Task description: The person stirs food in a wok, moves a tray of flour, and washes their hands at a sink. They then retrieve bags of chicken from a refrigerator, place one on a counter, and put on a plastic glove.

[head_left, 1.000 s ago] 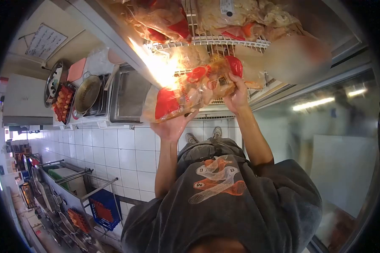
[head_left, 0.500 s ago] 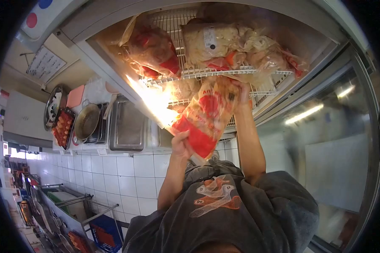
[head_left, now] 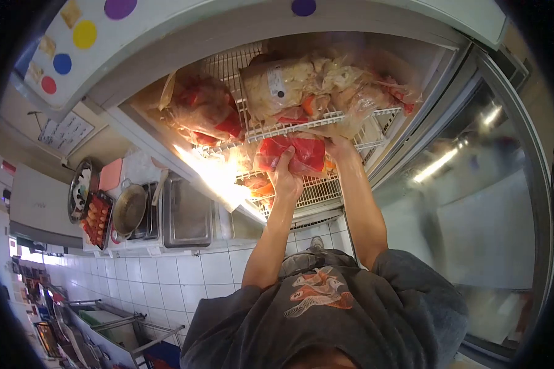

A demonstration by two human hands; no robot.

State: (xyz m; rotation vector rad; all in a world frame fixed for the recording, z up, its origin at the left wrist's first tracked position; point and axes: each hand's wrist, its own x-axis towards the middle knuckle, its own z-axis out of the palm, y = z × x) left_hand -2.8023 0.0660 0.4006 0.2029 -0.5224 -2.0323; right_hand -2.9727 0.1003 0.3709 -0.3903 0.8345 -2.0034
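A red and clear printed plastic bag (head_left: 308,155) lies across the front of the fridge's middle shelf level, just below the upper rack. My left hand (head_left: 286,174) grips its near side, thumb laid on the red part. At the bag's right end my right hand (head_left: 343,151) is closed around the edge, its fingertips partly hidden. Above the hands, the wire rack (head_left: 277,129) carries a large clear bag of pale food (head_left: 283,89) with a white label. To its left sits a red and clear bag (head_left: 206,114).
The glass fridge door (head_left: 474,234) stands open on the right. Along the left is a counter with a metal tray (head_left: 188,212), a pan (head_left: 129,210) and a tray of eggs (head_left: 96,218). Lower left stands a metal-framed rack (head_left: 126,326). A bright light (head_left: 218,178) glares at the fridge's left edge.
The bag has moved away from my body into the fridge and turned from upright to lying crosswise. My left hand has moved forward with it; both hands still hold it.
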